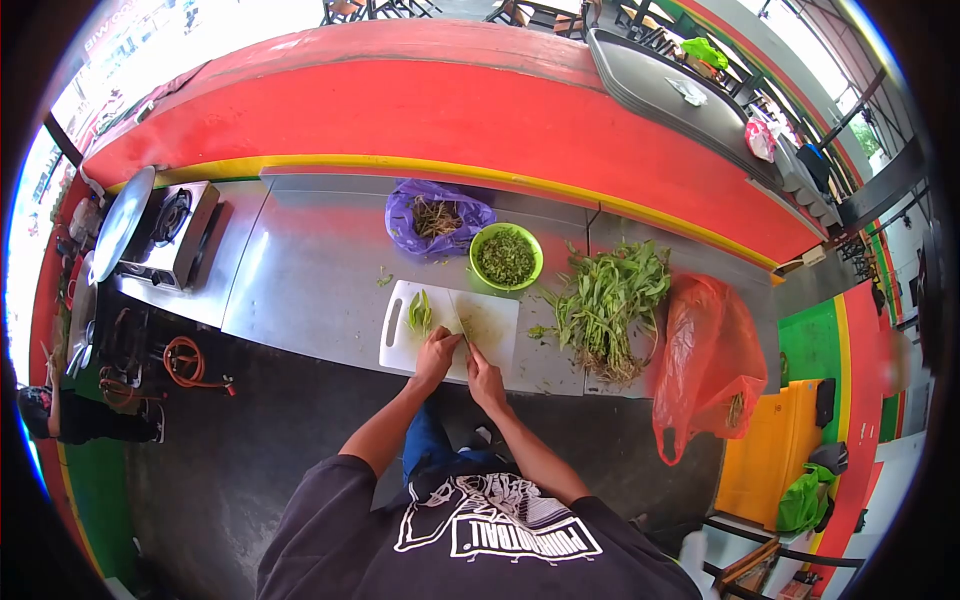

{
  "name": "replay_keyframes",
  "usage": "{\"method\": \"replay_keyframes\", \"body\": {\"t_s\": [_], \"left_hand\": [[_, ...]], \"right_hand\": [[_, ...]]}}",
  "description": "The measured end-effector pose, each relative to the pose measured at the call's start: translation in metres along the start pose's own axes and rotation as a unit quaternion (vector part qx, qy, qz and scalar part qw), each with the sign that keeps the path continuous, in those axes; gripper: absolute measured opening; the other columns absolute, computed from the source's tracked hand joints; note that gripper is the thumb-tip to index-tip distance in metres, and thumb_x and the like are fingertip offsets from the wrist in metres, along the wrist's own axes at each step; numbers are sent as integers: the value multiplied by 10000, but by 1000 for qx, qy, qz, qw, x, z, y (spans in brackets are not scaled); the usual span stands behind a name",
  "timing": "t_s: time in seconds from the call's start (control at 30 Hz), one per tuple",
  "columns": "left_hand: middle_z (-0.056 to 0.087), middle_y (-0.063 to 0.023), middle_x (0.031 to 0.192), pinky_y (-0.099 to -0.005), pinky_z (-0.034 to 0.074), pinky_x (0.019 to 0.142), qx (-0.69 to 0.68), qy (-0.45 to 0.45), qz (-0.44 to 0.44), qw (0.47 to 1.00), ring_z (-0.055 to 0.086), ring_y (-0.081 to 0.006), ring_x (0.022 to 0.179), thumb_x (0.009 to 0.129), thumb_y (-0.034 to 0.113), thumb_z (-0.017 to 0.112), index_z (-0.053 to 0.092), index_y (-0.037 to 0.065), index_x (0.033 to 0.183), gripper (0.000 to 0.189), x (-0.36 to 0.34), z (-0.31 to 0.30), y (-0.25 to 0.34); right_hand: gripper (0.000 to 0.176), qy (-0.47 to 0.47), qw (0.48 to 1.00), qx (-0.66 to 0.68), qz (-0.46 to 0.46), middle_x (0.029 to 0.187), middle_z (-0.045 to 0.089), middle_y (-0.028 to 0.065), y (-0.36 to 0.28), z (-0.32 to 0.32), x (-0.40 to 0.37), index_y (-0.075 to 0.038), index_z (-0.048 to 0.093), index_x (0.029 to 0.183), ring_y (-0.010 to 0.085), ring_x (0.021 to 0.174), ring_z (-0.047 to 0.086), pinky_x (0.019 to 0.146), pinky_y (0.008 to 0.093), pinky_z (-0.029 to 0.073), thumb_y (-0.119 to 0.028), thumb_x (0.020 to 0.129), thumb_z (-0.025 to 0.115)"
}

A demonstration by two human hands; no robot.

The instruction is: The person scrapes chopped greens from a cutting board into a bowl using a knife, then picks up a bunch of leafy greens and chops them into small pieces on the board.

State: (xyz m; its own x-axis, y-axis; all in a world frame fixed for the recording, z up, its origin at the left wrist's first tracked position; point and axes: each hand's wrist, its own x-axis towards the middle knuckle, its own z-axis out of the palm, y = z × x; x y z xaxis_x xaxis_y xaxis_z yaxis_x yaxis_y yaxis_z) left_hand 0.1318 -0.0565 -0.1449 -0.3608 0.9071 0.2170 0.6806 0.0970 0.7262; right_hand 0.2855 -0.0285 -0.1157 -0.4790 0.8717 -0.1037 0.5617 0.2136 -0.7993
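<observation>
A white cutting board (pixel 395 352) lies at the front of the metal counter. My right hand (pixel 484 379) is closed round the handle of a knife (pixel 460 316), its thin blade pointing away from me over the board. Just left of the blade, my left hand (pixel 436 356) rests on the board with its fingers curled together; what they hold, if anything, is hidden. A few green leaves (pixel 420 314) lie beyond my left hand. Green stains and tiny bits mark the board's right part. Behind it stands a green bowl (pixel 538 262) of chopped greens.
Right of the board lies a heap of leafy greens (pixel 610 305), beside a red plastic bag (pixel 705 350) overhanging the counter edge. A purple bag (pixel 402 222) holds stems. A gas stove (pixel 172 225) stands far left; trays (pixel 660 85) lie on the red ledge. Another person (pixel 75 412) is at far left.
</observation>
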Motion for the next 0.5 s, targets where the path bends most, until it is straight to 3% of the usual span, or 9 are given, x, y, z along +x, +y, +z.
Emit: {"method": "replay_keyframes", "body": {"t_s": [0.2, 0.5], "left_hand": [[657, -120, 928, -405, 523, 811, -11, 10, 4, 1000, 639, -313, 913, 848, 33, 634, 750, 78, 1049, 237, 2, 3, -4], [659, -120, 917, -408, 522, 808, -6, 10, 14, 1000, 642, -321, 893, 833, 29, 651, 755, 68, 1016, 214, 2, 2, -4]], "right_hand": [[378, -3, 999, 46, 26, 1092, 649, 317, -6, -6, -8, -79, 566, 1368, 465, 1054, 624, 862, 484, 516, -208, 1017, 512], [381, 4, 1000, -9, -4, 975, 673, 303, 4, 5, 7, -94, 556, 1381, 478, 936, 649, 770, 498, 531, -216, 1025, 499]]}}
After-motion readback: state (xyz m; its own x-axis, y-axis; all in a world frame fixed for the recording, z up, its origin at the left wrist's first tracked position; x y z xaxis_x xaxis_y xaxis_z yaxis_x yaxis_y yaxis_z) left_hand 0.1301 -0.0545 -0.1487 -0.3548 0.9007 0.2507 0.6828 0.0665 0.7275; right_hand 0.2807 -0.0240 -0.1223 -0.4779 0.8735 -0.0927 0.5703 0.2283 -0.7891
